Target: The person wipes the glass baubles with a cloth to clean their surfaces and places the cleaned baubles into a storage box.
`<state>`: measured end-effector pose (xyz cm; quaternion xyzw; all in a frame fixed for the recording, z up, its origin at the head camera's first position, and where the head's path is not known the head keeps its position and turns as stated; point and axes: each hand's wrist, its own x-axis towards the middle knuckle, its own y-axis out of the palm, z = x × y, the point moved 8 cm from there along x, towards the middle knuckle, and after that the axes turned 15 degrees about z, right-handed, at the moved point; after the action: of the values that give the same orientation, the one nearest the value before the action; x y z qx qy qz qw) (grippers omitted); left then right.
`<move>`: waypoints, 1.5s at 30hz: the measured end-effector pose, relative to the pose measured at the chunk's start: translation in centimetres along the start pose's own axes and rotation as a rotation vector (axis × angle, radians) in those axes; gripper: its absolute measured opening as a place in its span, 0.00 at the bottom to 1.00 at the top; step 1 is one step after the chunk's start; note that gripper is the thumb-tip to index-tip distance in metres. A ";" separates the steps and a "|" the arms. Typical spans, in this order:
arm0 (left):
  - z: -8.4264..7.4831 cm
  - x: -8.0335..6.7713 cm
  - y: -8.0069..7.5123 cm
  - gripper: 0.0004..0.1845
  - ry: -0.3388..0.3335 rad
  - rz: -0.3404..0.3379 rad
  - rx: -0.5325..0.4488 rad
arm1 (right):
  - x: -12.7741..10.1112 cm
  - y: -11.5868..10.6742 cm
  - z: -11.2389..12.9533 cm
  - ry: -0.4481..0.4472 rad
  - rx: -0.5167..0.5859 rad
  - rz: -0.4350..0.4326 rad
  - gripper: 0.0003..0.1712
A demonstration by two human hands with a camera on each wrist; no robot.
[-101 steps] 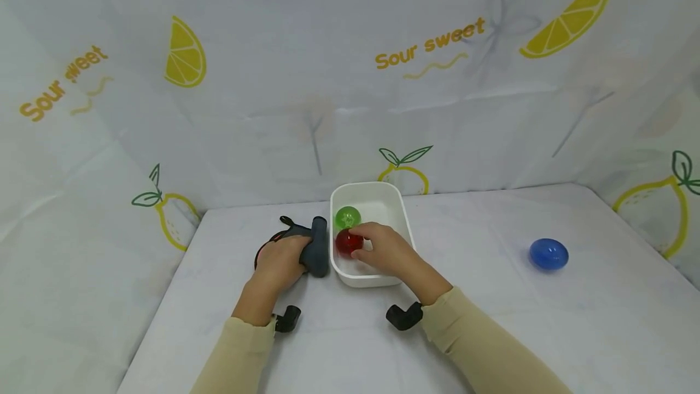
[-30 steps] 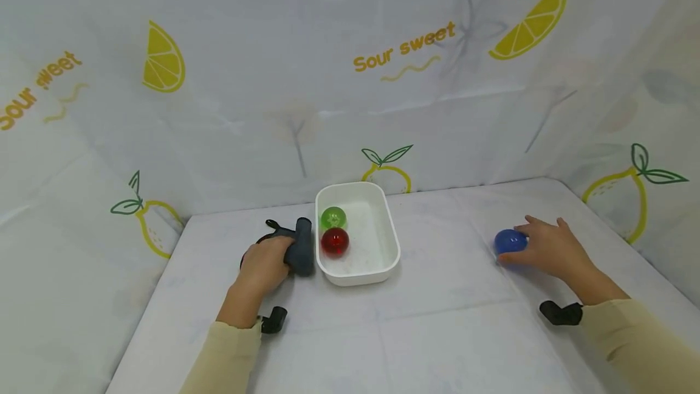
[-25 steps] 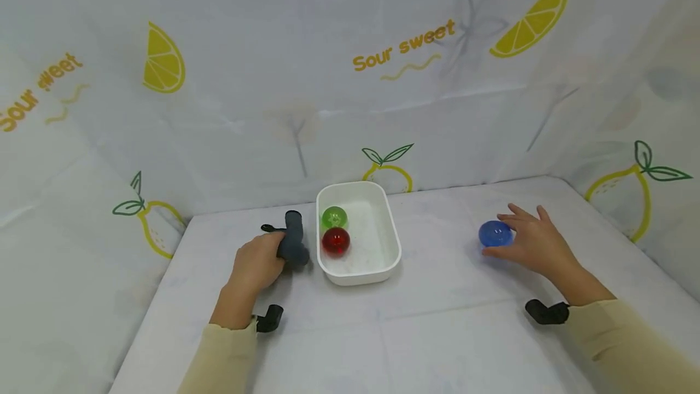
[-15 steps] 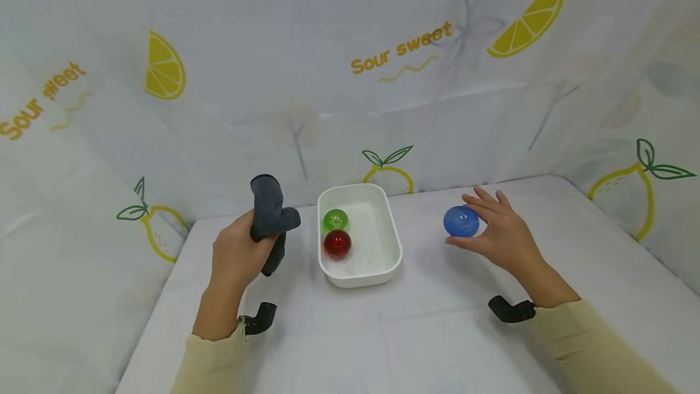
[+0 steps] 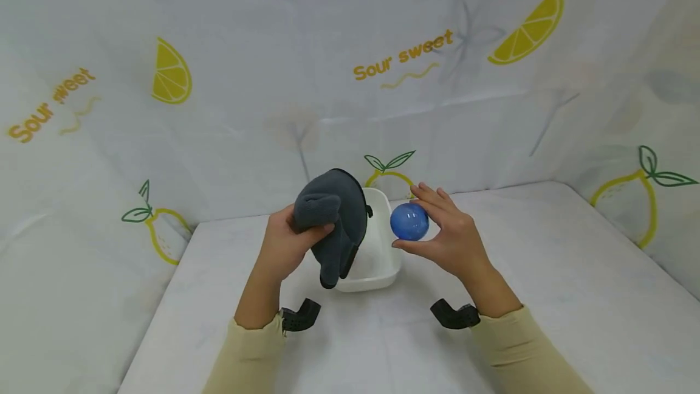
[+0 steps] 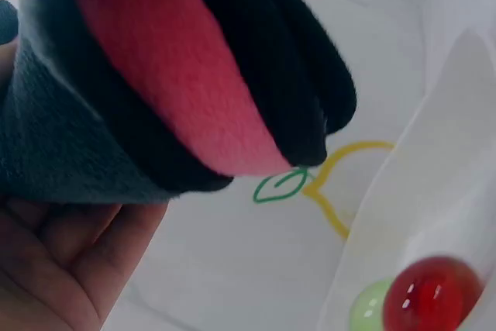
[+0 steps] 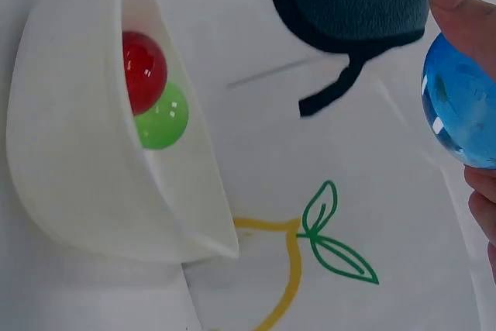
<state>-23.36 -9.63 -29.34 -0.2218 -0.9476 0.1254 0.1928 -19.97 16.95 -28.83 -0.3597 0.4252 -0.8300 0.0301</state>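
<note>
My left hand [image 5: 283, 247] grips a dark grey fleecy cloth [image 5: 350, 211] with black edging, bunched up and raised over the left part of a white plastic box [image 5: 372, 284]. Its pink side [image 6: 174, 67] shows in the left wrist view, and a small black loop [image 7: 333, 91] hangs from its edge in the right wrist view. Between thumb and fingers my right hand [image 5: 456, 239] holds a shiny blue ball [image 5: 409, 222], just right of the cloth and above the box's right rim. A red ball [image 7: 144, 74] and a green ball [image 7: 164, 118] lie in the box, hidden by the cloth in the head view.
The box stands on a white-covered table [image 5: 536, 260]. Behind it rises a white backdrop sheet [image 5: 246, 108] printed with lemons and lettering. A black wrist camera [image 5: 301, 316] sits at the left wrist, another camera [image 5: 454, 316] at the right.
My right hand has taken the blue ball from the table at the right and brought it left. My left hand has lifted the cloth and carried it right, over the box.
</note>
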 end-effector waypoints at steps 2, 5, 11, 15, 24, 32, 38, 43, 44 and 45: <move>0.3 0.5 0.9 0.17 0.002 0.035 -0.072 | 0.1 0.1 0.7 -0.019 0.026 -0.028 0.45; 0.7 0.9 2.1 0.20 0.016 0.075 -0.169 | 0.2 0.0 1.7 -0.061 0.078 -0.076 0.46; 1.5 0.8 3.7 0.29 -0.012 0.116 -0.242 | 0.3 0.4 3.6 -0.154 0.076 -0.112 0.49; 2.0 0.6 4.7 0.31 -0.054 0.132 -0.272 | 0.1 1.2 4.3 -0.186 0.044 -0.107 0.48; 2.5 1.1 7.9 0.40 -0.068 0.239 -0.499 | -0.4 2.6 4.8 -0.200 0.028 -0.104 0.50; 2.7 1.0 9.0 0.40 -0.077 0.279 -0.701 | -0.2 3.5 4.9 -0.135 0.036 0.034 0.55; 3.3 0.9 8.3 0.31 -0.086 0.194 -0.714 | -0.3 3.9 5.1 -0.117 0.000 0.158 0.46; 3.3 1.1 7.7 0.31 -0.058 0.147 -0.665 | -0.4 3.9 4.8 -0.100 0.009 0.196 0.41; 3.2 1.2 7.6 0.31 -0.054 0.138 -0.650 | -0.5 3.8 4.7 -0.096 0.016 0.190 0.40; 3.2 1.2 7.5 0.32 -0.049 0.128 -0.639 | -0.5 3.8 4.6 -0.093 0.020 0.181 0.40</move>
<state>-22.89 -3.04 -34.21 -0.3273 -0.9275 -0.1610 0.0822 -17.71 11.62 -30.13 -0.3577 0.4458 -0.8105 0.1283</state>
